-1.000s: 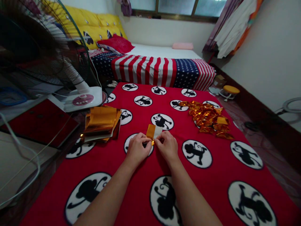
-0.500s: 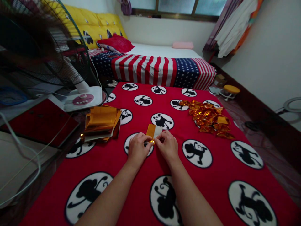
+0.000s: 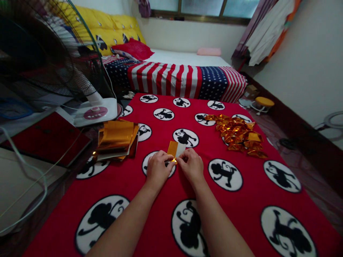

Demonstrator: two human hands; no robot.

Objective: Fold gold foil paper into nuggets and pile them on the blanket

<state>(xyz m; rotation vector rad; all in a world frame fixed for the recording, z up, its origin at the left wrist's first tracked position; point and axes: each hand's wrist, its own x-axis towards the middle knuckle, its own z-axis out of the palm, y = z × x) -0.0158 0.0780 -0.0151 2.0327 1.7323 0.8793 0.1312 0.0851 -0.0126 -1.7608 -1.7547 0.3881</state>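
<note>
Between my hands lies a sheet of gold foil paper (image 3: 172,148), partly folded, with a gold strip on its left and a pale strip on its right. My left hand (image 3: 158,166) pinches its near left edge, where the foil shines. Close beside it, my right hand (image 3: 191,163) has thumb and fingertips pressed together on the near right edge. The fingertips of both hands almost meet, and they cover the near end of the paper. Everything rests on a red cloth (image 3: 160,228) with black monkey figures in white circles.
To the left is a stack of gold foil sheets (image 3: 116,137). Several folded gold foil pieces (image 3: 238,135) are heaped at the right. A fan (image 3: 93,103) stands back left, a bed (image 3: 171,76) at the far end, and a yellow stool (image 3: 264,102) far right.
Almost nothing differs. The whole view has shifted very slightly, while both hands keep their pinch on the foil paper.
</note>
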